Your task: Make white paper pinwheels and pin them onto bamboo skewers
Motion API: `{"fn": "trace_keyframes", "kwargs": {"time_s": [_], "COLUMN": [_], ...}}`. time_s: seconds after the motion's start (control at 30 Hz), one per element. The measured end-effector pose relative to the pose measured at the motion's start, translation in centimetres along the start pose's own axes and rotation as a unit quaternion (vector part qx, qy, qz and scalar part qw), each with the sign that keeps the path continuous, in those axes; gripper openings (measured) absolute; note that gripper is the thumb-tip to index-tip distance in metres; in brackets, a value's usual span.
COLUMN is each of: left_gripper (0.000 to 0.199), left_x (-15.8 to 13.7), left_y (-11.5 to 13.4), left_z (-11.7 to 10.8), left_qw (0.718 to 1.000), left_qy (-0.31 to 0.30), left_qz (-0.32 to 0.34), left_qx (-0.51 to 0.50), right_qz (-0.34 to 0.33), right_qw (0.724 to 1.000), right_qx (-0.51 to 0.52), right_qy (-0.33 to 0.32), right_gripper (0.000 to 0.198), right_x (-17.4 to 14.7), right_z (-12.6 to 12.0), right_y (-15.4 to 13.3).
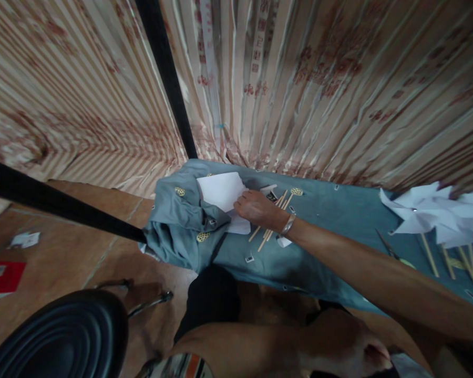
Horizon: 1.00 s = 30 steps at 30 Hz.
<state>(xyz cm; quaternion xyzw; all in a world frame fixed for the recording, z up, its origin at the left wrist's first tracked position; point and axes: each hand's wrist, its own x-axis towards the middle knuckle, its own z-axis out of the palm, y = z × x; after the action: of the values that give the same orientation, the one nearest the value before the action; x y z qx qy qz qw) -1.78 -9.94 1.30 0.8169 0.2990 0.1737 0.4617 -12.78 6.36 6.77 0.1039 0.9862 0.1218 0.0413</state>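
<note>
Flat white sheets of paper point(220, 190) lie near the centre of the frame, smooth and plain, partly covered by a fold of the grey-green patterned cloth point(335, 226) beneath them. The right hand point(256, 209), reaching in from the right, has its fingers curled together and touching the paper's right edge; whether they pinch a sheet cannot be told. Thin pale wooden sticks point(265, 240) lie just beside that hand. The left hand point(360, 349), at lower right, appears bent inward; its grip cannot be told. White paper pinwheels point(418, 212) lie at the right edge.
</note>
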Motion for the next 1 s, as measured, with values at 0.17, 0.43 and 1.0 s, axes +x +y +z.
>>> {"fn": "trace_keyframes", "kwargs": {"time_s": [0.17,0.43,1.0], "left_gripper": [0.019,0.02,0.018], "left_x": [0.3,0.5,1.1], "left_y": [-0.4,-1.1,-1.6], "left_z": [0.5,0.7,-2.9], "left_qw": [1.0,1.0,0.973], "left_qy": [0.008,0.019,0.181], "left_qz": [-0.003,0.017,-0.07], "left_qx": [-0.004,-0.006,-0.125], "right_qz": [-0.007,-0.005,0.435], "right_qw": [1.0,0.999,0.839], "right_qx": [-0.008,-0.048,-0.072], "right_qy": [0.017,0.009,0.318], "right_gripper": [0.021,0.025,0.024], "right_x": [-0.1,-0.5,-21.6], "right_z": [-0.4,-3.2,-6.6], "right_y": [0.6,2.4,4.1]}}
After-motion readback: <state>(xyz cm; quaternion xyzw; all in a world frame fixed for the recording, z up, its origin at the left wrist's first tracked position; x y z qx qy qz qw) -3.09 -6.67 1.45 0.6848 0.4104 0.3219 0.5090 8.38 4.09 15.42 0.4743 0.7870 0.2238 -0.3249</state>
